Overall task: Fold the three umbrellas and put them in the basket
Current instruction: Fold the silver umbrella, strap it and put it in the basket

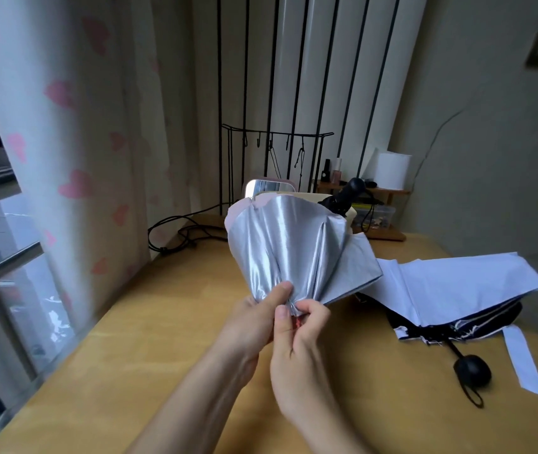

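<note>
**Both grips closed on the silver umbrella's gathered end**

The left grip (254,319) is curled round the narrow, bunched end of the silver umbrella (294,250), its thumb pressed flat on the fabric. The right grip (297,335) meets it from just beside, thumb and bent fingers pinching the same gathered point. A small reddish part shows between the fingers; what it is cannot be told.

From the two grips the canopy fans upward and away, held above the middle of the worktop (163,339). Its cloth is glossy and satin-like, with long soft pleats and a pale pink rim at the top.

A second umbrella, the pale umbrella (451,290), lies half-collapsed near the worktop's right edge, matte white on top and black beneath. Its round black handle (472,370) and a wrist loop point toward the near edge, and a white strap trails beside it.

At the far edge, behind the silver canopy, stands a cream basket (354,215) with a black umbrella (343,198) sticking out, handle up. The worktop is smooth light wood.
</note>
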